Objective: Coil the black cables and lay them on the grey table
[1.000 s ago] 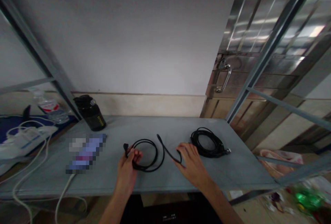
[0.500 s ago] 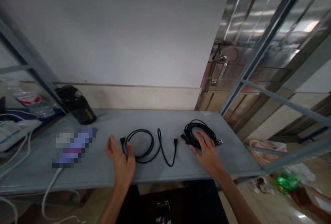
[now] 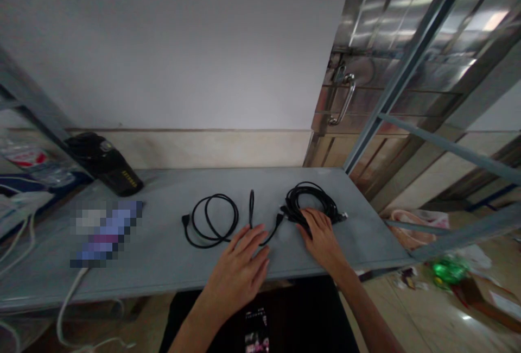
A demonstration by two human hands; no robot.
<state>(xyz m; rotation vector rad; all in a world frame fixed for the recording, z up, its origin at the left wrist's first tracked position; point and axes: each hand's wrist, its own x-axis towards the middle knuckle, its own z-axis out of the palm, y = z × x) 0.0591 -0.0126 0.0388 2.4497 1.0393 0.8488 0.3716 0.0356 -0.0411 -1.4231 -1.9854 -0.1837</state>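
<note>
Cable coil (image 3: 330, 201) looked light, flexible; bunched strands (image 3: 299, 193) suited gripping | right hand (image 3: 323, 241) curled there (couldn't tell if gripping) | left hand (image 3: 240, 266) open

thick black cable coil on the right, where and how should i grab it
Probably best by the bundled strands on the near side of the cable coil, coming from the person's side and hooking into its open middle. It lies flat as a ring, strands packed into a thick band, so gripping them together should keep its shape. The right hand partly covers that stretch.
</note>
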